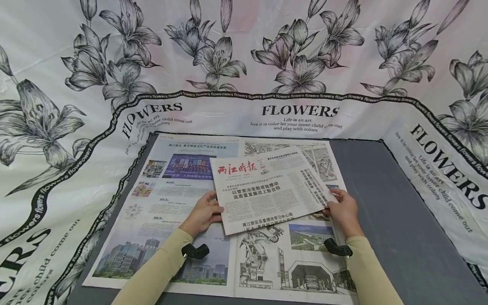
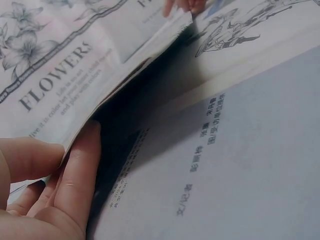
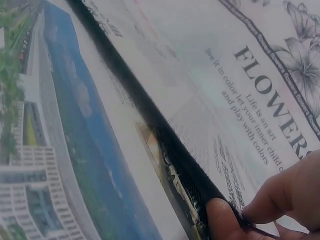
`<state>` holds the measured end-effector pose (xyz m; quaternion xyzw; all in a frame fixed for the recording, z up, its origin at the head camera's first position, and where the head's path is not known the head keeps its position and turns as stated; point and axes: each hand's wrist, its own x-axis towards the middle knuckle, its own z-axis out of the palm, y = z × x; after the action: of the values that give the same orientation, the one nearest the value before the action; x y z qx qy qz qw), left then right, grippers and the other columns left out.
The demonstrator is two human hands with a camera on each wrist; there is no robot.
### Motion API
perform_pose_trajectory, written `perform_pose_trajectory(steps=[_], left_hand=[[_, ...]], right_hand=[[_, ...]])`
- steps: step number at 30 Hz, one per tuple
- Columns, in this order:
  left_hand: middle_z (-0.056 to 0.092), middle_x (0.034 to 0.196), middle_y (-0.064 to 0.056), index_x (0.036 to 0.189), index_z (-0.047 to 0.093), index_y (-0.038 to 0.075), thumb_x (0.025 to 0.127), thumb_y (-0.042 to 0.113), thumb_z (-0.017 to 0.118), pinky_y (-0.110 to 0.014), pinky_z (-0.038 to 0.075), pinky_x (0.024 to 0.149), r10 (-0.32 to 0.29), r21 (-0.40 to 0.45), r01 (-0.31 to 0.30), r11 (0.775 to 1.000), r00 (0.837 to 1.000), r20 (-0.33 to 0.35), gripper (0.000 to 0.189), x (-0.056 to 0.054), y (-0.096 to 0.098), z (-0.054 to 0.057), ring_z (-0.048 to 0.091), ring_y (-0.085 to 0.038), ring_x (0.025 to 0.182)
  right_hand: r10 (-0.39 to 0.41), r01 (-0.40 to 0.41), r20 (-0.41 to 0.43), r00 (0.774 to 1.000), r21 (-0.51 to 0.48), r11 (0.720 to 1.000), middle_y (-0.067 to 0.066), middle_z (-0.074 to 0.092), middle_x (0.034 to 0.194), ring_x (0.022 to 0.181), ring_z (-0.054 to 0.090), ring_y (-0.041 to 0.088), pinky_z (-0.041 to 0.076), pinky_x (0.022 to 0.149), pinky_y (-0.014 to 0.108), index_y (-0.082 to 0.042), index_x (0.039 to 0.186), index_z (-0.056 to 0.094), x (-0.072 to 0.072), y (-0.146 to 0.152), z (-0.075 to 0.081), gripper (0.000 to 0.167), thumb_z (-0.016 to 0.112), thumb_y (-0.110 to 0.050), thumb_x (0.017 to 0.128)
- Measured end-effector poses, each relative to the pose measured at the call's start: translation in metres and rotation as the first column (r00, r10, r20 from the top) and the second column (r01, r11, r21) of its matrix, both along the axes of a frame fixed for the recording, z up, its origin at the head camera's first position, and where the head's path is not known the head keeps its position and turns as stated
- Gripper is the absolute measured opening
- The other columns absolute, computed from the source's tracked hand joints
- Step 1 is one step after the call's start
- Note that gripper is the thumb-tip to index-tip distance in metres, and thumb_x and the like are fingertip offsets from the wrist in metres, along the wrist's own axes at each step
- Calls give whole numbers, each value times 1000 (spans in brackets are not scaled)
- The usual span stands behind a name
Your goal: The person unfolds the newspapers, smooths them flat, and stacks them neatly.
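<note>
One spread newspaper [image 1: 123, 218] lies on one grey table [image 1: 396, 212], partly hidden by two sleeves [image 1: 154, 264]. The left hand [image 1: 202, 214] pinches the left edge of one folded newspaper [image 1: 267, 199], held over the spread newspaper's middle and covering part of it. The right hand [image 1: 345, 209] pinches the opposite edge. Some fingers disappear beneath the folded newspaper; its smallest print is unreadable. Both sleeves are cut off below.

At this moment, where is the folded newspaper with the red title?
In the head view, the folded newspaper is just right of centre, held over the spread newspaper between the left hand and the right hand.
</note>
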<state>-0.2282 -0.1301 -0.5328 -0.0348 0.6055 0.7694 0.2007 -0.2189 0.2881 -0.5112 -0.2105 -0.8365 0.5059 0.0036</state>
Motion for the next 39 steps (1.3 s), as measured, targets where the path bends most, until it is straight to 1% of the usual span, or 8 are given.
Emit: perform_pose_trajectory(steps=[10, 15, 20, 26, 29, 32, 36, 39], left_hand=[[60, 132, -24, 158, 26, 3, 93, -16, 51, -30, 61, 69, 62, -57, -58, 997, 996, 62, 72, -4, 4, -2, 71, -15, 87], [59, 129, -22, 158, 28, 4, 92, -18, 50, -28, 60, 69, 139, 10, -141, 990, 985, 103, 73, -4, 5, 1, 70, -15, 88], [59, 122, -18, 158, 24, 2, 92, -21, 47, -25, 60, 68, 184, 101, -192, 976, 979, 83, 74, 3, 17, 13, 69, -14, 90], [61, 111, -13, 152, 28, 3, 91, -22, 45, -25, 59, 67, 220, 175, -230, 957, 973, 74, 67, 12, 36, 23, 69, -15, 88], [60, 114, -14, 152, 28, 4, 91, -22, 45, -26, 59, 67, 228, 194, -239, 952, 971, 74, 68, 16, 41, 24, 70, -16, 89], [60, 118, -16, 153, 27, 5, 90, -22, 46, -27, 60, 68, 212, 199, -224, 954, 974, 79, 71, 21, 45, 25, 70, -16, 91], [59, 123, -14, 152, 28, 6, 92, -20, 47, -29, 61, 73, 165, 218, -178, 959, 983, 79, 69, 26, 45, 25, 71, -16, 95], [62, 122, -12, 153, 28, 6, 100, -7, 48, -30, 62, 75, 145, 241, -164, 957, 985, 94, 58, 24, 36, 23, 72, -16, 93]], right_hand=[[-96, 79, -47, 994, -281, 956, 35, 29, 156, 62, 62, 2, 56, 57, 20, -13, 165, 6, -8, -9, -2, 85, 50, 7, 95], [-110, 69, -49, 993, -520, 852, 24, 36, 150, 75, 66, 1, 59, 72, 19, -18, 164, -12, -9, -18, 2, 89, 48, 0, 101], [4, -45, -65, 998, -648, 760, 25, 24, 157, 82, 65, 1, 59, 83, 21, -15, 162, -18, -5, -38, 8, 85, 45, -5, 106], [138, -156, -76, 987, -608, 778, -3, 58, 107, 81, 65, 6, 59, 75, 24, -8, 148, 32, -4, -73, 5, 46, 49, -6, 105], [161, -160, -53, 986, -598, 785, -4, 57, 98, 79, 61, 6, 56, 72, 24, -5, 140, 36, -3, -88, 2, 38, 49, -3, 104], [168, -147, -23, 986, -605, 783, 4, 46, 108, 77, 51, 7, 49, 69, 25, 2, 154, 15, -2, -100, 1, 60, 48, 0, 104], [170, -125, 8, 985, -642, 756, 24, 24, 146, 75, 35, 11, 37, 68, 27, -1, 156, -30, -2, -107, 1, 92, 46, 1, 104], [157, -102, 21, 987, -672, 733, 27, 20, 155, 69, 37, 9, 37, 66, 26, -6, 153, -36, -3, -105, 3, 98, 48, 2, 102]])
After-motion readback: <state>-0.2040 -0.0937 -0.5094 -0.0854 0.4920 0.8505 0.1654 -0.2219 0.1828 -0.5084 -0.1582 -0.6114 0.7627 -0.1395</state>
